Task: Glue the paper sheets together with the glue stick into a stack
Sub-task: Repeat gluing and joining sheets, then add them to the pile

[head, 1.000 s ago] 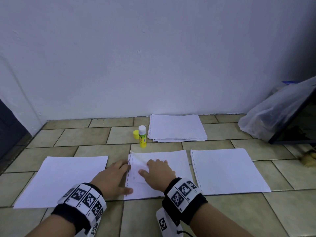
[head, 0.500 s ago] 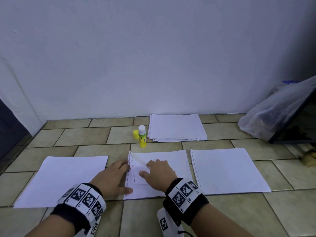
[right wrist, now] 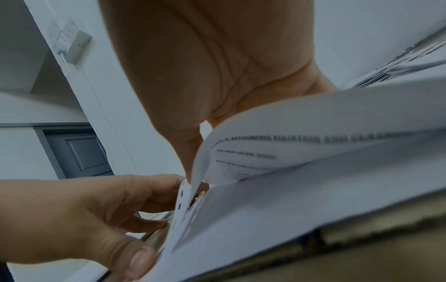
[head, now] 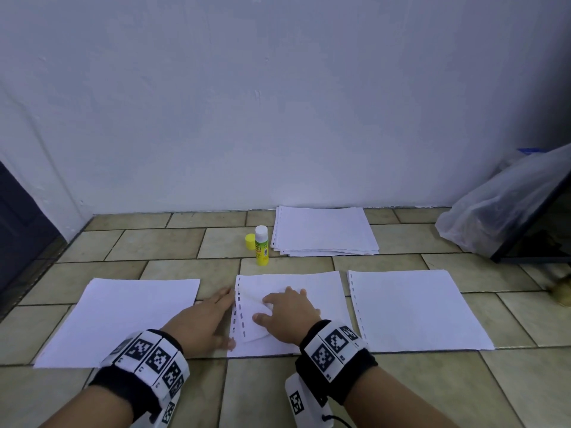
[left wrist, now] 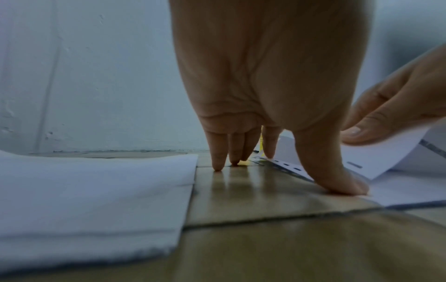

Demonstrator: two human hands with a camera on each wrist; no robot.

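Step in hand, as I judge it: peeling back the punched left edge of the top white paper sheet in the middle pile so glue can go under it. To do it well, lift only the one sheet, hold the lower sheets flat, and avoid creasing the curl; then fetch the stick before the flap drops.

Nearest, the left hand lies flat on the beige tiled floor, fingers straight and relaxed, gripping nothing. In the left wrist view its fingertips touch the tile and the thumb presses on the near left corner of the middle sheet pile, right at the perforated margin.

The right hand sits on the same sheet, thumb and fingers curled round the folded-over flap, pinching it. The right wrist view shows the flap bowed upward under the palm, with blurred print on its underside.

Single white sheets lie flat on either side: one to the left, one to the right, both apart from the hands.

Farther back, the yellow-green glue stick with white top stands upright, uncapped, well apart from both hands; its yellow cap sits just beside it. A stack of white sheets lies next to it by the white wall.
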